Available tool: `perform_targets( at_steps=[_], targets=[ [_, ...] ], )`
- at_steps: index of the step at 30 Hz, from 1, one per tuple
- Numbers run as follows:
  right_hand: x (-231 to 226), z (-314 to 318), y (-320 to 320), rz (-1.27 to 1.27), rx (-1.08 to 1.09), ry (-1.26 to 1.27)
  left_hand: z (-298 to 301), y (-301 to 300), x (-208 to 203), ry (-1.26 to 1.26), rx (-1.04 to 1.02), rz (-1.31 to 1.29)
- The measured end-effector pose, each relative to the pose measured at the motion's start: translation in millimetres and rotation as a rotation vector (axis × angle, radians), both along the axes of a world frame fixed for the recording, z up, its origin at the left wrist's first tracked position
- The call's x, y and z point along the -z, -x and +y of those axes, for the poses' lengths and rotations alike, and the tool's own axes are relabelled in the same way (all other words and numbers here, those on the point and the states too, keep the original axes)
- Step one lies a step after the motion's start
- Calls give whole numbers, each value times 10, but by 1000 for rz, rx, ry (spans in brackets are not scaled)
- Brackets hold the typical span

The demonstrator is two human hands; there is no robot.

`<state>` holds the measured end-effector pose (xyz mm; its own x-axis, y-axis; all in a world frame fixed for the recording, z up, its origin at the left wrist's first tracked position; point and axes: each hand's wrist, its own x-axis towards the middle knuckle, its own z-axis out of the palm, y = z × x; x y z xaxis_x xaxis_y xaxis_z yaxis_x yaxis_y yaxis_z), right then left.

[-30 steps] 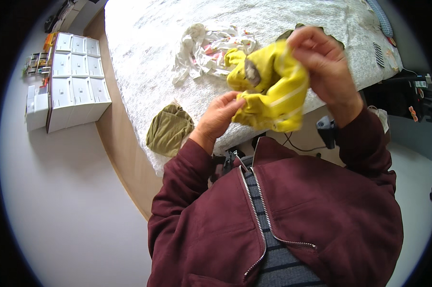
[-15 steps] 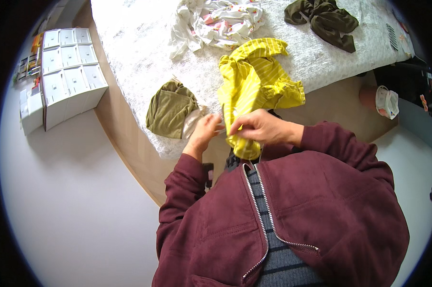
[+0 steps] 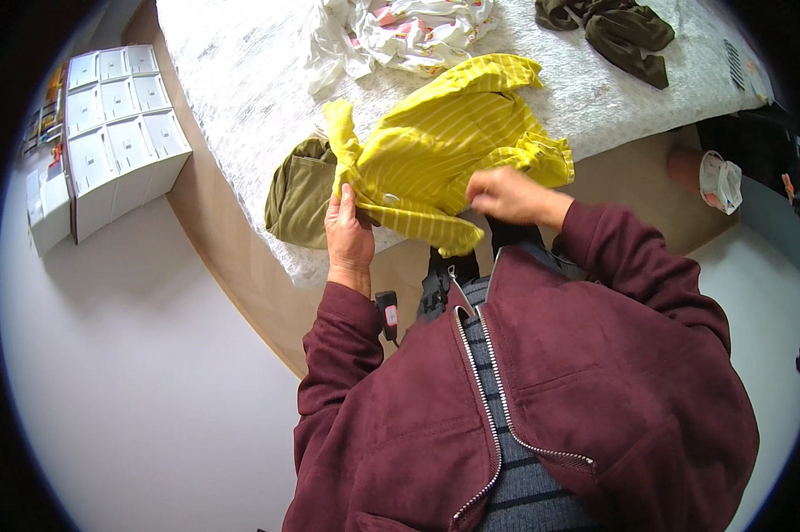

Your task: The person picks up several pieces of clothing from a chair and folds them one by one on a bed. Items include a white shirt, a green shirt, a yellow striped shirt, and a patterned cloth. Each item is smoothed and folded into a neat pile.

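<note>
White bedspread [image 3: 231,97], tan floor [image 3: 214,222], yellow garment [image 3: 435,146]

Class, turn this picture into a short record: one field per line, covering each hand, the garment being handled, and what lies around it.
Left hand: fingers closed on the garment's left side
Right hand: curled at the garment's near side; grip unclear
Garment: yellow with pale stripes, loosely spread
Left of it: olive cloth, partly hidden by the yellow
Beyond it: white patterned cloth, crumpled
Far right: dark garment, bunched
Surface: white bedspread
</note>
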<state>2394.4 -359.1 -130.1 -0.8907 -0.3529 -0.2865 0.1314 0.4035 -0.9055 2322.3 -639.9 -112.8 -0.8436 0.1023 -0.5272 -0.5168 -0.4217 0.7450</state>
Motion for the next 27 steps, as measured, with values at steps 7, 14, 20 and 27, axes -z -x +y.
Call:
perform_targets(
  at_steps=[7, 14, 20, 27],
  targets=[
    [847, 687, 909, 361, 350, -519, -351, -27, 70, 33, 25, 55],
    [1236, 1000, 1104, -87, 213, -623, -213, -248, 125, 109, 110, -375],
    [703, 1209, 540, 16, 97, -649, -290, -410, 220, 473, 405, -388],
    [-906, 1908, 452, 90, 469, 148, -116, 210, -656, 30, 51, 271]
  ],
)
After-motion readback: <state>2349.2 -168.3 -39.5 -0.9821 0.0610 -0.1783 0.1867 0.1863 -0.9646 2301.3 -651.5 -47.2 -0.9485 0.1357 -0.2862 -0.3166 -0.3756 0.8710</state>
